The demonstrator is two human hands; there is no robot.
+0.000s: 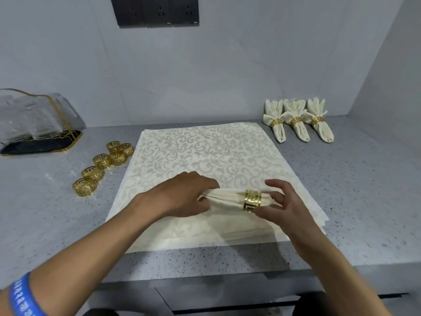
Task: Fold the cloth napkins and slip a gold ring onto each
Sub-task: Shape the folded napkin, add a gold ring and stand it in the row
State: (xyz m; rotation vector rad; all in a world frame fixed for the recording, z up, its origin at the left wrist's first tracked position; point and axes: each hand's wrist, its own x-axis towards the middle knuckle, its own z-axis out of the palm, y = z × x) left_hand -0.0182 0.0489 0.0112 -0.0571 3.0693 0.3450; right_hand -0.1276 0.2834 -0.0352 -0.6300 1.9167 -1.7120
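Observation:
A cream napkin, gathered into a pleated roll (230,198), lies across a stack of flat patterned napkins (205,153). My left hand (182,195) grips the roll's left end. A gold ring (252,200) sits around the roll near its right end. My right hand (281,205) pinches that ring between thumb and fingers. Three finished napkins (297,120), each fanned at the top and wearing a gold ring, lie in a row at the back right. Several loose gold rings (102,168) are scattered on the counter to the left of the stack.
The grey speckled counter (355,190) runs to a front edge just below the stack. A clear holder on a black, gold-rimmed tray (38,124) stands at the back left. A black socket panel (157,11) is on the wall behind.

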